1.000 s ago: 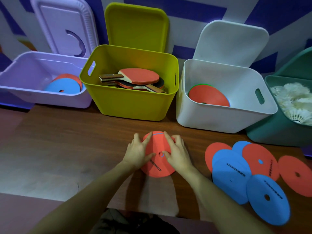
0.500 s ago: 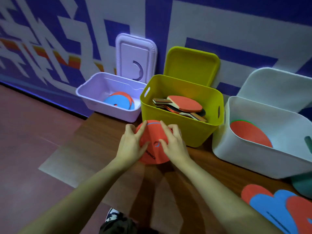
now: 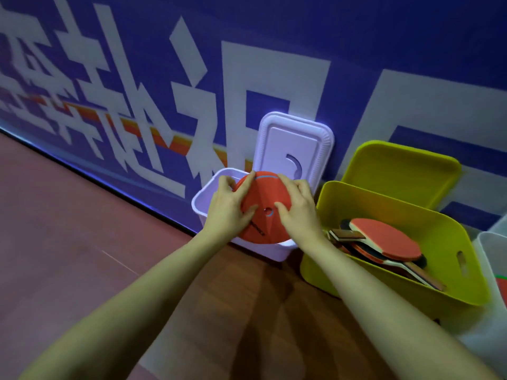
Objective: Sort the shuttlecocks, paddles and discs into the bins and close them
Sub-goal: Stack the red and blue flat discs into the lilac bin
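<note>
An orange disc, with a thin blue edge of another disc showing behind it, is held tilted over the open lilac bin. My left hand grips its left side and my right hand grips its right side. The disc hides the inside of the lilac bin. The bin's lilac lid leans upright against the wall behind it. To the right, the yellow-green bin holds several paddles with orange faces.
The yellow-green lid leans on the wall behind its bin. A white bin shows at the right edge with an orange disc inside. The bins stand on a brown wooden surface against a blue and white wall.
Both hands have lifted the orange disc off the wooden surface and carried it left and away, up over the lilac bin. The view has swung left, so the loose discs are out of sight.
</note>
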The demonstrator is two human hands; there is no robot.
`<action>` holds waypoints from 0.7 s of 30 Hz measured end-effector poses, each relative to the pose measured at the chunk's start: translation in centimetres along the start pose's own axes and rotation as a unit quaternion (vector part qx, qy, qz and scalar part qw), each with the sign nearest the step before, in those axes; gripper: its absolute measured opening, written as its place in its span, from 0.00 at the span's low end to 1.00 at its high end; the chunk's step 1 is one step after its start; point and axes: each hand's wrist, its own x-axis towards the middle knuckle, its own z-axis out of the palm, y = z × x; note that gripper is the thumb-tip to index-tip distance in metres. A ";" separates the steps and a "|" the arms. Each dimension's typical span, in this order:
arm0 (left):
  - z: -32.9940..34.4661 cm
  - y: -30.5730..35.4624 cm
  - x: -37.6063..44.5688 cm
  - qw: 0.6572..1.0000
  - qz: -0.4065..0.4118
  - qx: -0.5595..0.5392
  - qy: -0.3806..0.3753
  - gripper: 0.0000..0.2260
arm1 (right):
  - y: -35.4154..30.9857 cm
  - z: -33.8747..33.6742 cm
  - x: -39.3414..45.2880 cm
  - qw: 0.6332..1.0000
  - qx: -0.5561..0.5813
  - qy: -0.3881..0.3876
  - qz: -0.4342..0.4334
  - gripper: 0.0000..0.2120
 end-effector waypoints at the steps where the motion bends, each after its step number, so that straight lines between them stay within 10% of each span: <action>1: 0.2 -0.9 1.4 1.000 0.001 0.003 -0.003 0.32 | 0.0 0.7 1.4 1.000 -0.011 -0.002 0.014 0.28; 21: 10.8 -11.9 7.3 0.919 -0.032 0.215 -0.329 0.25 | 7.9 10.4 4.6 0.917 -0.253 -0.239 0.194 0.24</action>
